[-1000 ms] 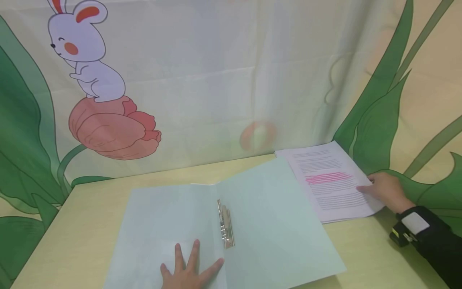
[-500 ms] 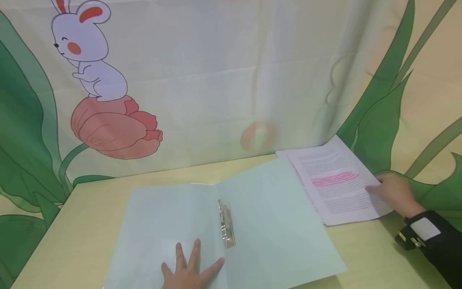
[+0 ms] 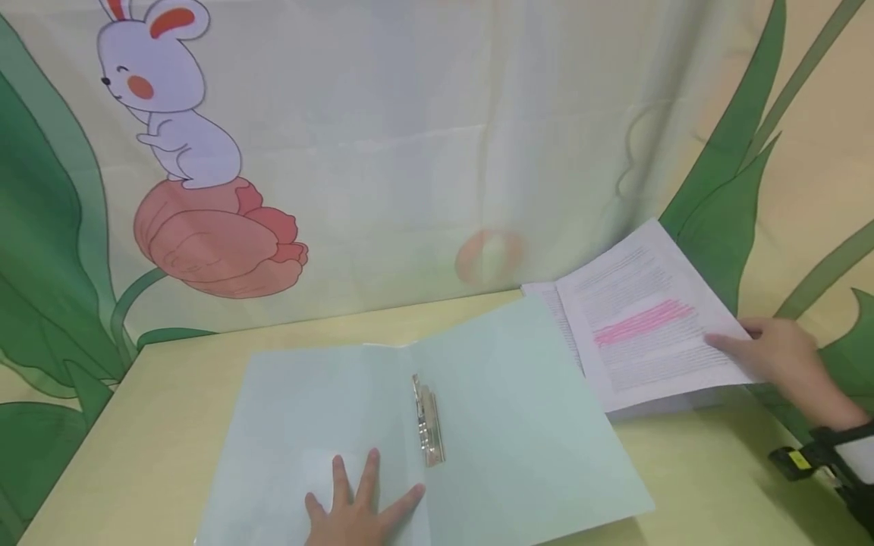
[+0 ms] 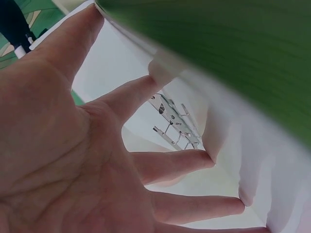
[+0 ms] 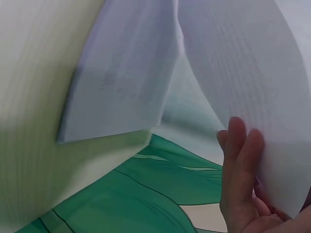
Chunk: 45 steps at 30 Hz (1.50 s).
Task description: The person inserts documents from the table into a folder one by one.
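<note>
Since the earlier frame, the sheet with pink marks is being raised higher and drawn further right by the right hand, its far edge being lifted in front of the printed cloth, while the left hand and the pale folder are being kept in place. The sheet is being pinched at its right side, the thumb being laid over the printed face and fingers being tucked beneath; whether one leaf or several are being held cannot be told. It is being tilted above the stack, which is being supported by the table to the right of the folder. In the right wrist view, a gap is being shown between sheet and stack. The folder's left panel is being touched by the left hand, its fingers straight and spread apart, nothing being gripped. The metal clip is being left untouched at the spine. The lift is probably being done best when the sheet is being peeled up slowly, the pinch is being kept light against creasing, and lower leaves are not being dragged along.
</note>
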Motion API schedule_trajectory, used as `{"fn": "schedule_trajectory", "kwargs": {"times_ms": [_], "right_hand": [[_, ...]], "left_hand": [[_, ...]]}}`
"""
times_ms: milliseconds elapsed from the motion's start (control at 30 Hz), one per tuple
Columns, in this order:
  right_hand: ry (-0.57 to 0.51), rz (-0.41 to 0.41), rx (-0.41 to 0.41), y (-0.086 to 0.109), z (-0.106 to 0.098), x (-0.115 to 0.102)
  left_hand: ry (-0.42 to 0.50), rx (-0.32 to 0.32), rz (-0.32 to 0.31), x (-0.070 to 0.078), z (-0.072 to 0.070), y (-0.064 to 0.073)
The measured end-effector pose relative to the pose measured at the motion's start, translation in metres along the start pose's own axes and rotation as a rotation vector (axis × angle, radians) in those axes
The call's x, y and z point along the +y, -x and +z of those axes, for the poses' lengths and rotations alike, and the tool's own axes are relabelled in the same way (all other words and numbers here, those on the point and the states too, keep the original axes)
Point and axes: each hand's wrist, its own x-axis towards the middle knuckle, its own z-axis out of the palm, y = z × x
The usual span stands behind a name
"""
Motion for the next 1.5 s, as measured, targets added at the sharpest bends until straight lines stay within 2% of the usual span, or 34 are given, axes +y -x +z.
{"fn": "schedule_trajectory", "kwargs": {"times_ms": [267, 433, 567, 633, 767, 867, 1000, 1167, 1300, 1400, 1500], "right_hand": [[-0.105, 0.109, 0.005, 0.011, -0.023, -0.008], [-0.174, 0.208, -0.053, 0.014, -0.035, -0.015], [-0.209, 0.180, -0.132, 0.017, -0.035, -0.026], [-0.225, 0.137, -0.166, 0.020, -0.030, -0.036], [-0.345, 0.082, -0.253, 0.031, -0.012, -0.061], [-0.480, 0.078, -0.341, 0.040, 0.005, -0.080], [-0.559, 0.071, -0.409, 0.050, 0.021, -0.097], [-0.574, 0.063, -0.411, 0.062, 0.035, -0.108], [-0.580, 0.061, -0.407, 0.070, 0.045, -0.109], [-0.557, 0.057, -0.398, 0.074, 0.052, -0.110], [-0.530, 0.072, -0.392, 0.077, 0.057, -0.110]], "left_hand": [[-0.025, 0.022, 0.002, 0.000, -0.003, 0.000], [-0.034, 0.022, -0.004, 0.001, -0.003, 0.000], [-0.028, 0.025, -0.011, 0.002, -0.005, 0.000], [-0.021, 0.025, -0.012, 0.002, -0.005, 0.001], [-0.010, 0.012, -0.011, 0.002, -0.004, 0.001], [-0.017, 0.012, -0.004, 0.001, -0.002, 0.000], [-0.023, 0.018, -0.001, 0.000, 0.000, 0.000], [-0.024, 0.023, -0.001, 0.001, 0.002, 0.000], [-0.064, 0.056, 0.009, 0.002, 0.001, 0.001], [-0.095, 0.087, 0.016, 0.003, -0.001, 0.002], [-0.090, 0.084, 0.016, 0.004, -0.003, 0.003]]}}
